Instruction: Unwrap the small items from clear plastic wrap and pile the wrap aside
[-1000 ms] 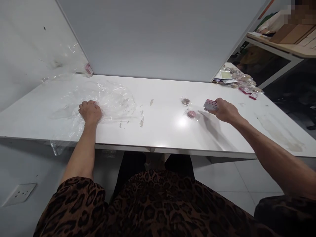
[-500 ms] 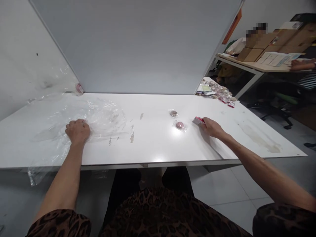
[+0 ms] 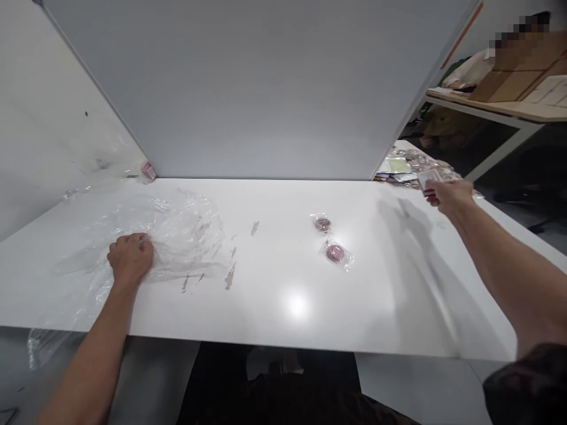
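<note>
My left hand [image 3: 130,258] rests as a loose fist on a crumpled clear plastic sheet [image 3: 177,230] spread over the left part of the white table [image 3: 283,295]. My right hand [image 3: 449,195] is stretched out to the far right corner, fingers closed on a small white and pink card packet [image 3: 427,177], just above a pile of small packets [image 3: 410,165]. Two small clear bags lie mid-table: one with a brownish round piece [image 3: 323,223], one with a pink round piece [image 3: 335,253].
A grey partition [image 3: 248,88] stands behind the table and a white wall on the left. A small pink item [image 3: 147,170] lies in the back left corner. Another table [image 3: 496,106] with cardboard boxes and a person stands beyond at the right.
My right hand lifted the card packet from beside the pink bag and carried it to the far right, over the pile. The left hand stayed on the plastic.
</note>
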Demonstrator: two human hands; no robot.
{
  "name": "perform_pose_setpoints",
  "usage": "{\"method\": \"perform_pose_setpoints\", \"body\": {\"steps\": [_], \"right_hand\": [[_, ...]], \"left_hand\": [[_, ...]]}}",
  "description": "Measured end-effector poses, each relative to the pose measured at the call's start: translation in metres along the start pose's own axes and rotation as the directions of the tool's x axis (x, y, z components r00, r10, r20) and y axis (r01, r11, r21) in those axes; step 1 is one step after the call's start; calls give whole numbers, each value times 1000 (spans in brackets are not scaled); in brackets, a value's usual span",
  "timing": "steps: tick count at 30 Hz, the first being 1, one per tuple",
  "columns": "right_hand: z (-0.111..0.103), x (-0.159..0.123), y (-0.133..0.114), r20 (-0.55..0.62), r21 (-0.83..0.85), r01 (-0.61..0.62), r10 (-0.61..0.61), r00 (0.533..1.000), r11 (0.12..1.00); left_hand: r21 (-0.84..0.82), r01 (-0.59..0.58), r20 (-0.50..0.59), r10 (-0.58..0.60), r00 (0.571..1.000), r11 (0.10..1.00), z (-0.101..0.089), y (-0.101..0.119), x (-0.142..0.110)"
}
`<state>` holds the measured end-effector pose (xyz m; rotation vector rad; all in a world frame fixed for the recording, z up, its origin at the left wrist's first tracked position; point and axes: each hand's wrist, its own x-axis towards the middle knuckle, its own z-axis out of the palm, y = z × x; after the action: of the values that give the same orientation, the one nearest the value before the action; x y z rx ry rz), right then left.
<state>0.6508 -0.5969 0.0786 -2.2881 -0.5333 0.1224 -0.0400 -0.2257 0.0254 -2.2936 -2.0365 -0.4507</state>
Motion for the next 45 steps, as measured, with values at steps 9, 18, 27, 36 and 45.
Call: {"method": "perform_pose_setpoints", "body": {"steps": [9,18,27,36,45], "right_hand": [[40,23,-25,-47,452,-64,95,994,889],[54,-150,-13,318,184,65,-122,940,981],[88,-229,-53,436,-157,318,-224,872,935],[90,-247,-80,522,-87,131,-67,850,988],[94,-239,-103,585,78,-19,-30,810,997]], "left_hand": [[21,2,13,-2,1000,1000,1,-4,2],[-17,-9,-7,9,1000,1000,-3,6,-5],[-119,-11,0,11,1000,993,-4,8,-5],[-172,-2,-17,-1,1000,985,-1,7,-7],[-250,1,-21,-7,1000,968,3,6,-5]]}}
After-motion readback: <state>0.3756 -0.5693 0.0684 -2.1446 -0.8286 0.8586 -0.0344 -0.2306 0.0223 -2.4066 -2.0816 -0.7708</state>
